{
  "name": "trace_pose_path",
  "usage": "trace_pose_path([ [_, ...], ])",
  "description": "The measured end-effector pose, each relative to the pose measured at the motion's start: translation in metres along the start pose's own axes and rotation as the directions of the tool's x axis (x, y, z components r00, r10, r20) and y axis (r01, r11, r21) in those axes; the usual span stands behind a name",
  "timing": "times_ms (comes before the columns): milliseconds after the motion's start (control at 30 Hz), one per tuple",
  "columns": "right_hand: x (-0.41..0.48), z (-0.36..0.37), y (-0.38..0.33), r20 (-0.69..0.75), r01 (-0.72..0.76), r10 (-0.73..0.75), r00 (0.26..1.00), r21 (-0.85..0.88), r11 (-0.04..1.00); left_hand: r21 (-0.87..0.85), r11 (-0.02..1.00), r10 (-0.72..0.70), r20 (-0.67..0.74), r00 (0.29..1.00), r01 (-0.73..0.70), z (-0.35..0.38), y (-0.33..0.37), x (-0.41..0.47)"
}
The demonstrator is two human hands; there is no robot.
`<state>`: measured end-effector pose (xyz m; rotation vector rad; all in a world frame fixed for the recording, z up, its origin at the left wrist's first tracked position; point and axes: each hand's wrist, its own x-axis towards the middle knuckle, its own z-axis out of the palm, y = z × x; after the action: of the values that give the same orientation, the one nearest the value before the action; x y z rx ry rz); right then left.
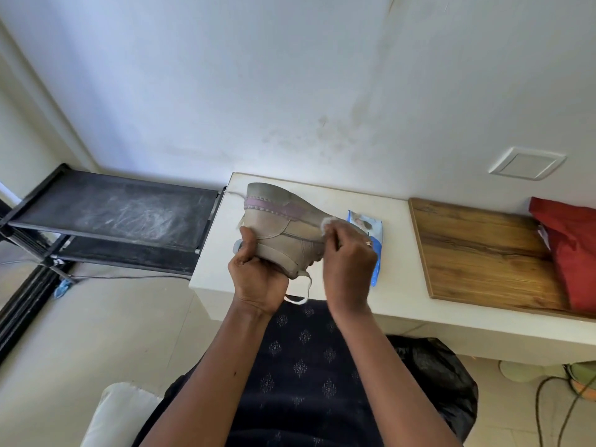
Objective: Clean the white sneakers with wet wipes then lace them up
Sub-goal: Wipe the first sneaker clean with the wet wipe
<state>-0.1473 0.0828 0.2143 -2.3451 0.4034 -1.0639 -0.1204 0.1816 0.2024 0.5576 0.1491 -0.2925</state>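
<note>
One sneaker (277,227) in view; no second one in frame. It is off-white to beige, grubby, with one purple band along the side. It is held in the air over the left end of the white table (400,285), turned on its side with the sole facing up and away.

Two hands, both busy. The left hand (258,272) grips the sneaker from below: fingers curled round its lower edge, thumb lying up the side panel. The right hand (350,262) has its fingers bunched together, pinching one small white wipe (327,222) against the sneaker near the sole edge at the right end. One ring (368,243) is on that hand.

One lace (303,291), white, hangs in a loop from the sneaker's underside between the two wrists. A second pale strand trails off the sneaker's far left end; I cannot tell if it is the same lace.

One blue pack of wipes (375,253) lies flat on the table just behind the right hand, partly hidden by it.

Further right on the table: one wooden board (477,250), and one red bag (571,253) resting on the board's far right part.

Left of the table stands one black shelf rack (119,214), its top tier dusty. Under the table sits one black plastic bag (435,375). One square white plate (527,162) is set in the wall.
</note>
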Motion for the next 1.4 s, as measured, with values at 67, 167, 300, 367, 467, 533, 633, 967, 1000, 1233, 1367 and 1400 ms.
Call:
trace_pose_path([
  [67,0.005,-0.003,0.008,0.003,-0.100,0.100,0.995,-0.040,0.994,0.031,1.000,-0.004,0.015,1.000,0.003,0.002,0.001,-0.001],
  [167,0.005,-0.006,-0.002,-0.017,-0.086,0.086,0.996,0.044,0.995,0.040,0.999,-0.023,0.016,1.000,0.023,0.004,0.001,-0.002],
  [300,0.007,-0.004,-0.036,-0.070,0.115,-0.101,0.992,0.231,0.966,0.052,0.996,-0.068,0.040,0.997,0.066,0.003,-0.005,-0.004],
  [367,0.010,0.001,-0.047,-0.058,0.173,-0.164,0.985,0.223,0.959,0.061,0.995,-0.088,0.101,0.991,0.082,0.001,-0.009,-0.004],
  [467,0.013,0.010,-0.050,0.030,0.237,-0.241,0.970,0.105,0.966,0.046,0.994,-0.102,0.185,0.978,0.095,0.001,-0.010,-0.007],
  [533,0.012,0.014,-0.046,0.044,0.265,-0.269,0.962,0.084,0.961,0.032,0.994,-0.104,0.163,0.981,0.100,0.000,-0.011,-0.008],
  [633,0.010,0.015,-0.040,0.009,0.243,-0.245,0.969,0.092,0.966,0.043,0.994,-0.103,0.122,0.987,0.098,-0.002,-0.012,-0.009],
  [967,0.010,0.009,-0.001,0.083,-0.150,0.146,0.986,0.052,0.987,0.008,0.994,-0.110,0.041,0.993,0.110,0.003,-0.003,-0.007],
  [1000,0.010,0.010,0.000,0.093,-0.210,0.205,0.974,0.045,0.977,0.037,0.993,-0.112,0.028,0.993,0.111,0.003,-0.002,-0.007],
  [1233,0.006,0.019,-0.035,-0.084,-0.161,0.179,0.980,0.187,0.969,0.065,0.988,-0.134,-0.068,0.989,0.139,0.003,0.000,-0.007],
  [1367,-0.001,0.022,-0.047,-0.070,0.013,0.001,0.998,0.192,0.981,0.059,0.996,-0.064,-0.116,0.991,0.071,0.002,-0.004,-0.010],
  [1400,-0.003,0.023,-0.051,-0.058,0.064,-0.054,0.997,0.175,0.982,0.077,0.997,-0.020,-0.129,0.991,0.030,0.000,-0.005,-0.011],
])
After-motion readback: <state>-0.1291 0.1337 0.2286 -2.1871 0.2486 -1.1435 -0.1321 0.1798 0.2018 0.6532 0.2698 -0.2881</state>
